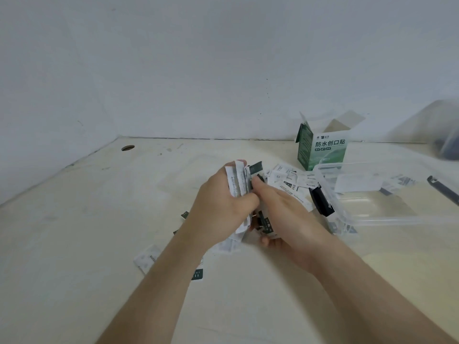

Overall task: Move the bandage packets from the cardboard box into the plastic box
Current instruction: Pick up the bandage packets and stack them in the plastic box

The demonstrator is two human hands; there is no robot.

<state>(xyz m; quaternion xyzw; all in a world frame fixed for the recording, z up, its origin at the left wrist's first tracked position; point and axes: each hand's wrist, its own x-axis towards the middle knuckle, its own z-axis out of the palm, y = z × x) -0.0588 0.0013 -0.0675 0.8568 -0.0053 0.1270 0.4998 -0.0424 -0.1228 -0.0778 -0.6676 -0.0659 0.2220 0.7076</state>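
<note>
My left hand point(218, 204) grips a bunch of white and green bandage packets point(239, 182) above the table's middle. My right hand point(285, 217) presses against the same bunch, thumb on its side and fingers curled under its lower end. Several loose bandage packets point(288, 180) lie on the table behind my hands, and a few more point(146, 260) lie under my left forearm. The green and white cardboard box point(323, 147) stands open at the back right. The clear plastic box point(387, 217) sits to the right with black clips, and a few packets point(357, 184) lie inside.
A pale wooden table point(74, 244) meets a white wall at the back and left. A round hole point(128, 147) marks the table's far left. A dark tool point(444, 189) lies at the right edge. A blurred clear object point(444, 135) stands far right.
</note>
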